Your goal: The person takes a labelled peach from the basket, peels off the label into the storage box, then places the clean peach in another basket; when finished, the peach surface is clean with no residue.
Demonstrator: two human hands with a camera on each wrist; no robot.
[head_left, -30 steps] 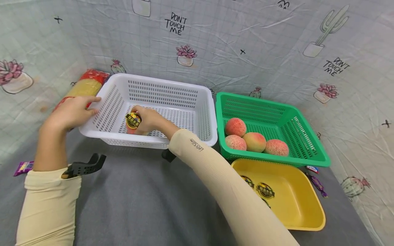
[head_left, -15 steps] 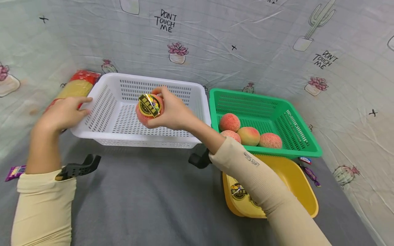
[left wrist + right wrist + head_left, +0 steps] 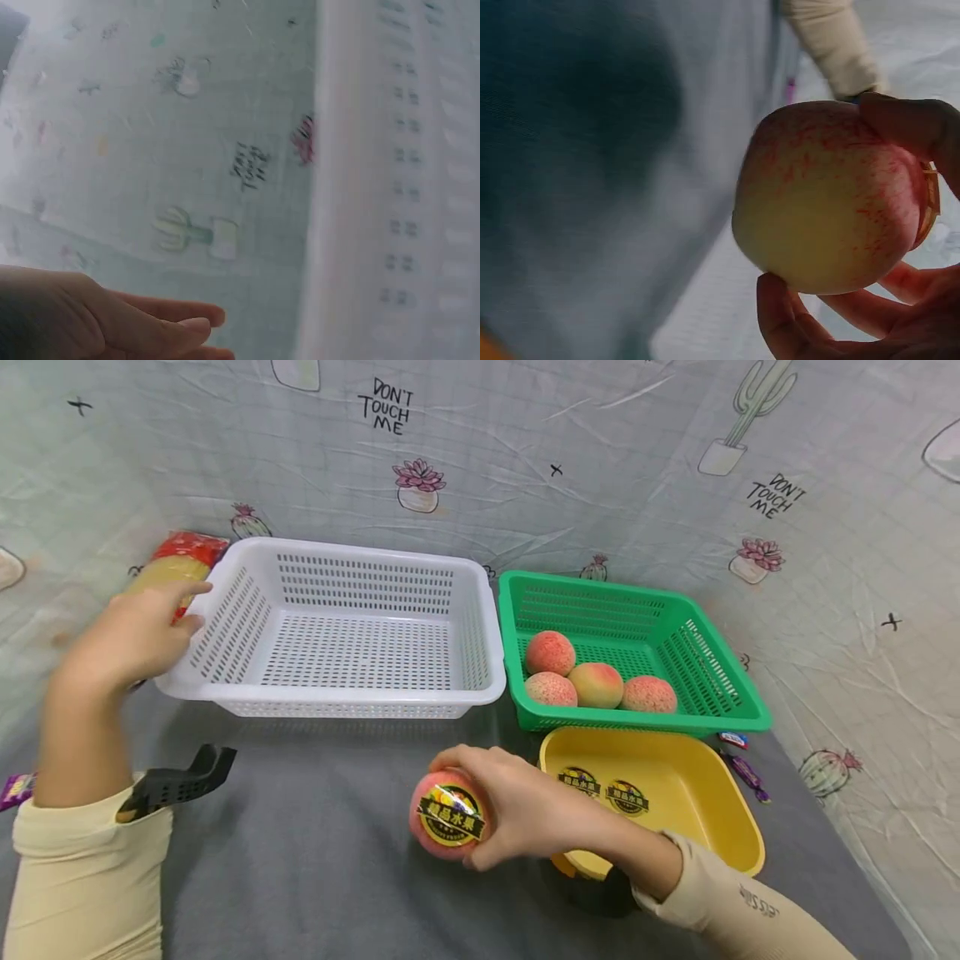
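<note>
My right hand (image 3: pixel 517 802) grips a peach (image 3: pixel 435 839) over the grey cloth, in front of the baskets. A round black-and-gold sticker (image 3: pixel 452 815) faces up on it. The right wrist view shows the peach's yellow side with red streaks (image 3: pixel 810 202), thumb on one side and fingers on the other. My left hand (image 3: pixel 142 631) is at the left end of the white basket (image 3: pixel 352 695), fingers nearly straight and holding nothing. In the left wrist view that hand (image 3: pixel 127 322) appears apart from the basket wall (image 3: pixel 352 187).
To the right, a green basket (image 3: pixel 720 723) holds several peaches (image 3: pixel 596 683). In front of it stands a yellow tub (image 3: pixel 697 802) with black-and-gold stickers (image 3: pixel 627 797) inside. A red-and-yellow bag (image 3: pixel 183 552) lies behind my left hand. Small wrapped sweets (image 3: pixel 746 774) lie at the right.
My right hand has lifted the peach out of the white basket and carried it right and toward me, over the cloth. The left hand has stayed by the white basket's left end.
</note>
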